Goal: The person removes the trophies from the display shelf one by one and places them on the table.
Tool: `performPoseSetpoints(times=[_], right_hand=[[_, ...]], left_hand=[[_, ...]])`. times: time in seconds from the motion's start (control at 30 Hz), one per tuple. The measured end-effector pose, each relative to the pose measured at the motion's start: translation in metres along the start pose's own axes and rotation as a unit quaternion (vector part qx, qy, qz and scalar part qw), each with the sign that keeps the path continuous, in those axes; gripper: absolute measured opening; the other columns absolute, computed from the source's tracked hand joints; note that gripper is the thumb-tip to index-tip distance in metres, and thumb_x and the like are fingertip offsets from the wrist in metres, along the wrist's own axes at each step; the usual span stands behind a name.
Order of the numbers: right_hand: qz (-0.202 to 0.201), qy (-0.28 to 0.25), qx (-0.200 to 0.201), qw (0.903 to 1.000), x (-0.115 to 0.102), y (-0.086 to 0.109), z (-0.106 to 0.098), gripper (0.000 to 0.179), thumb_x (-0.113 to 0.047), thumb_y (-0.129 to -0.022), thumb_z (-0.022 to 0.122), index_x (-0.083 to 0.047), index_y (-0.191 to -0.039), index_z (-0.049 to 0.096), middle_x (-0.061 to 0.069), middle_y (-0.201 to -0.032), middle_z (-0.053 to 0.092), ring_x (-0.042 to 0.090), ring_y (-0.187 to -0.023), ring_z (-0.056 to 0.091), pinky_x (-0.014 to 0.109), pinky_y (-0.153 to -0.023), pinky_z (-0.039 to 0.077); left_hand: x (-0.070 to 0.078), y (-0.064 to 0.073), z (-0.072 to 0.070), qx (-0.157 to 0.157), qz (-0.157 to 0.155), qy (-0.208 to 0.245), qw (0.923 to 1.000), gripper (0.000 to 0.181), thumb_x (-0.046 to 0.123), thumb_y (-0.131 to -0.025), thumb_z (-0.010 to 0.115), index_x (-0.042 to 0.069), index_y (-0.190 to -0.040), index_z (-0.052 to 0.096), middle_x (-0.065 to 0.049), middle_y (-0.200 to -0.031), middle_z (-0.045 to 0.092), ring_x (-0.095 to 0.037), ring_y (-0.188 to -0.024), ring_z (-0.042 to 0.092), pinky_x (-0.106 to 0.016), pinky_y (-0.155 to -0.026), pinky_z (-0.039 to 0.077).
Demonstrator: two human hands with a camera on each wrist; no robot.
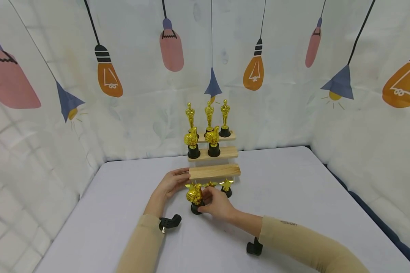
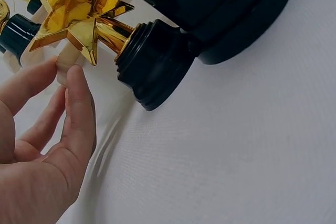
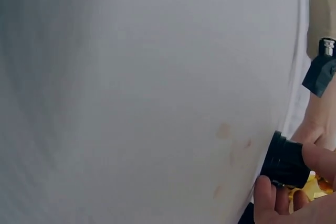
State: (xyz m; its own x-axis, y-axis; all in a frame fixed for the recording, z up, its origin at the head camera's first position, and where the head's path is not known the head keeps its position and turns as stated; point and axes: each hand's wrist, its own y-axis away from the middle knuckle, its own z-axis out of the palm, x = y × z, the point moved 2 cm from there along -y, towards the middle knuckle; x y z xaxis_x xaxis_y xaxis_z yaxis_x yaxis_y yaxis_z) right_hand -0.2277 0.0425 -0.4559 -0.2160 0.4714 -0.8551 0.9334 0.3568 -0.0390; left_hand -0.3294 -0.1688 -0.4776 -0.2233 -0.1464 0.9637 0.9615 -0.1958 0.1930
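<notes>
My right hand [image 1: 218, 204] grips a gold thumbs-up trophy [image 1: 193, 194] by its round black base [image 3: 289, 163], close over the white table. At the left end of the lowest wooden step [image 1: 214, 171], my left hand [image 1: 171, 184] pinches the board's edge between thumb and fingertips [image 2: 79, 80]. Gold star trophies on black bases stand in front of that step, one star trophy [image 1: 227, 186] at the right and another star [image 2: 79, 17] close to my left fingers. In the left wrist view a large black base [image 2: 220, 9] fills the top.
Two thumbs-up trophies [image 1: 213, 141] stand on the middle wooden step [image 1: 229, 152]. Behind them, three gold figure trophies [image 1: 225, 115] occupy the top step [image 1: 230, 137]. A white cloth covers the table [image 1: 280, 189], and a curtain [image 1: 140, 125] printed with lamps hangs behind.
</notes>
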Motion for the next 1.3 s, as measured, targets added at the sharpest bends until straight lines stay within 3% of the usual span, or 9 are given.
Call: performPoseSetpoints(times=[0.43, 0.77, 1.03, 1.3], right_hand=[[-0.028, -0.031, -0.007, 0.9991, -0.005, 0.013, -0.017, 0.038, -0.001, -0.083, 0.084, 0.000, -0.114, 0.063, 0.009, -0.106, 0.065, 0.026, -0.098, 0.064, 0.030, -0.084, 0.055], [-0.041, -0.015, -0.007, 0.9990, -0.014, 0.017, -0.036, 0.034, 0.004, -0.085, 0.081, 0.002, -0.115, 0.064, 0.012, -0.105, 0.066, 0.023, -0.095, 0.064, 0.028, -0.082, 0.056], [-0.054, -0.021, 0.016, 0.9982, -0.024, 0.016, -0.054, 0.029, 0.003, -0.085, 0.080, 0.001, -0.111, 0.066, 0.010, -0.100, 0.065, 0.019, -0.089, 0.063, 0.028, -0.077, 0.055], [-0.021, -0.051, 0.053, 0.9970, -0.033, 0.007, -0.074, 0.026, -0.001, -0.089, 0.078, -0.001, -0.112, 0.066, 0.005, -0.102, 0.065, 0.019, -0.094, 0.061, 0.032, -0.082, 0.056]], left_hand=[[0.002, 0.002, 0.000, 0.000, -0.001, 0.006, 1.0000, 0.052, 0.001, -0.100, 0.066, -0.010, -0.147, 0.046, -0.028, -0.139, 0.055, -0.022, -0.108, 0.067, -0.032, -0.091, 0.058], [0.002, 0.000, 0.000, 0.002, -0.002, -0.002, 1.0000, 0.052, 0.001, -0.099, 0.067, -0.009, -0.147, 0.047, -0.029, -0.141, 0.053, -0.024, -0.110, 0.067, -0.033, -0.091, 0.058], [0.002, 0.001, 0.000, 0.002, -0.003, -0.004, 1.0000, 0.052, 0.001, -0.100, 0.066, -0.009, -0.147, 0.047, -0.029, -0.141, 0.053, -0.023, -0.109, 0.067, -0.033, -0.091, 0.058], [0.003, 0.001, 0.001, 0.002, -0.005, -0.005, 1.0000, 0.052, 0.001, -0.100, 0.066, -0.009, -0.147, 0.047, -0.028, -0.142, 0.053, -0.024, -0.111, 0.066, -0.033, -0.093, 0.057]])
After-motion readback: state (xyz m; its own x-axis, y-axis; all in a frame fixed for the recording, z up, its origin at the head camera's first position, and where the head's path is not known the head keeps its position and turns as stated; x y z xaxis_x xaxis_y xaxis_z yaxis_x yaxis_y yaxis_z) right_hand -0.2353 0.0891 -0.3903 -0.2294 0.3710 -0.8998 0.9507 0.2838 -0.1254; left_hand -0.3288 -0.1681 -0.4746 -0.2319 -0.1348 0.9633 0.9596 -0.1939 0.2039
